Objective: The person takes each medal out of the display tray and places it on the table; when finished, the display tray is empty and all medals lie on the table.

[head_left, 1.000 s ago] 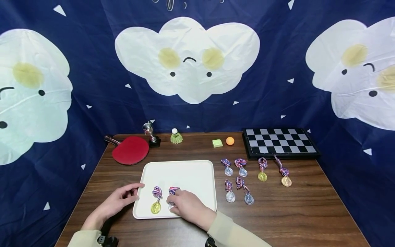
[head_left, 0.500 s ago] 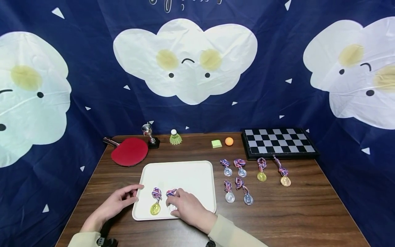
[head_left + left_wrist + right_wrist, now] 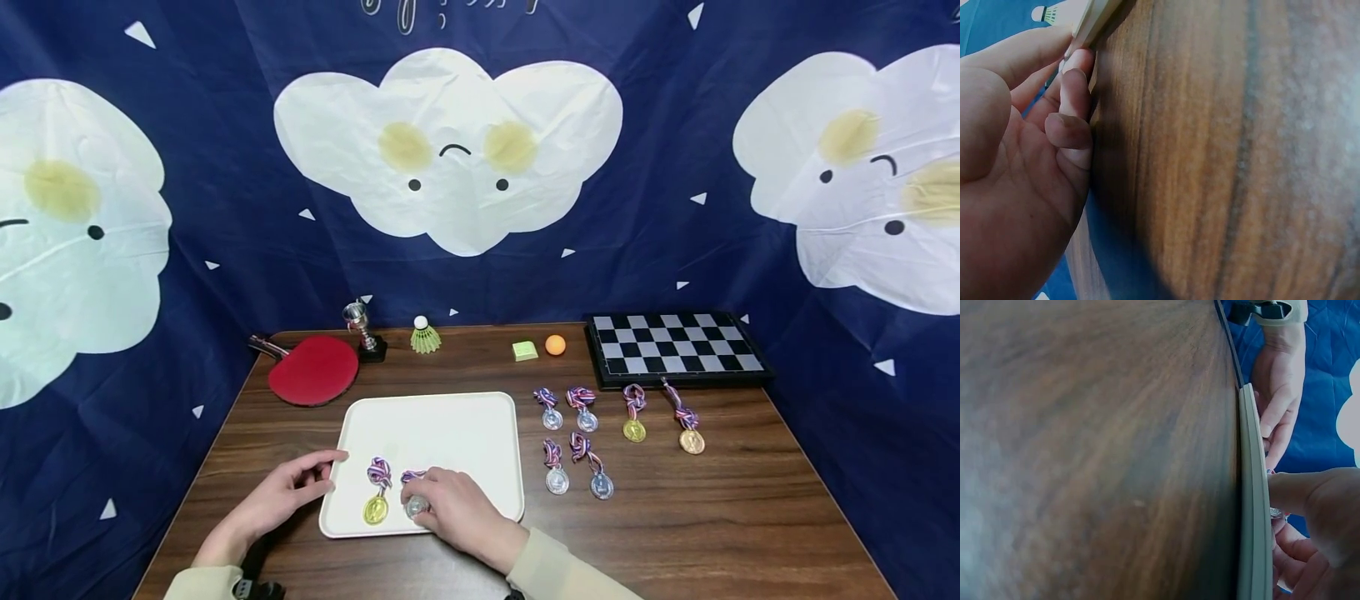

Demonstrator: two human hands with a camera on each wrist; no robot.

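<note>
The white tray (image 3: 450, 425) lies on the wooden table. My left hand (image 3: 281, 496) holds its left rim, thumb and index finger at the edge; in the left wrist view, other fingers (image 3: 1075, 94) curl loosely beneath. Inside the tray's near part, my right hand (image 3: 465, 508) pinches the disc of a silver medal (image 3: 417, 506). That medal's striped ribbon (image 3: 412, 476) shows partly, the rest being hidden under the fingers. To its left lies a gold medal (image 3: 376, 509) with its knotted ribbon. In the right wrist view, the medal is mostly hidden behind the tray's rim (image 3: 1254, 506).
Several silver medals (image 3: 557, 480) lie right of the tray, with gold-coloured medals (image 3: 634, 429) farther right. Along the back are a table tennis bat (image 3: 313, 371), trophy cup (image 3: 364, 333), shuttlecock (image 3: 425, 337), green block (image 3: 525, 351), orange ball (image 3: 555, 345) and chessboard (image 3: 675, 346).
My right hand has shifted the silver medal slightly, its ribbon moving left and nearer to me. The left hand stays at the tray rim. The head view has tilted a little.
</note>
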